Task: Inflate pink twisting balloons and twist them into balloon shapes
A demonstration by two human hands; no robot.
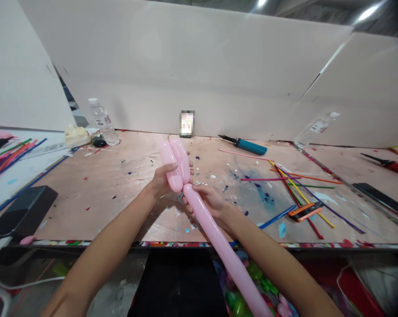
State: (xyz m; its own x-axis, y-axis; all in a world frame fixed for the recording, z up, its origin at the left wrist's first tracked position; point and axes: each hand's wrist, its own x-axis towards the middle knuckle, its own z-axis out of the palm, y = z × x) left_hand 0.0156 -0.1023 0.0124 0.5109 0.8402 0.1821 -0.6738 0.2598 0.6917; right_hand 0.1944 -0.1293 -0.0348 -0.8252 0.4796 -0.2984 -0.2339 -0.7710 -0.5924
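A long pink balloon [215,233] runs from the middle of the table down past its front edge at the lower right. Its upper end is folded into side-by-side segments that meet at a narrow twist. My left hand [164,178] is closed around the folded segments, thumb on top and some fingertips showing behind them. Just below the twist, my right hand [207,200] wraps round the long part, its fingers passing underneath.
A blue pump [252,146] and a phone-like upright object [187,124] stand or lie toward the back. Uninflated balloons [294,185] and an orange-black cutter [306,211] lie right. Left are a bottle [105,123] and dark box [23,211]. White panels [186,66] rise behind.
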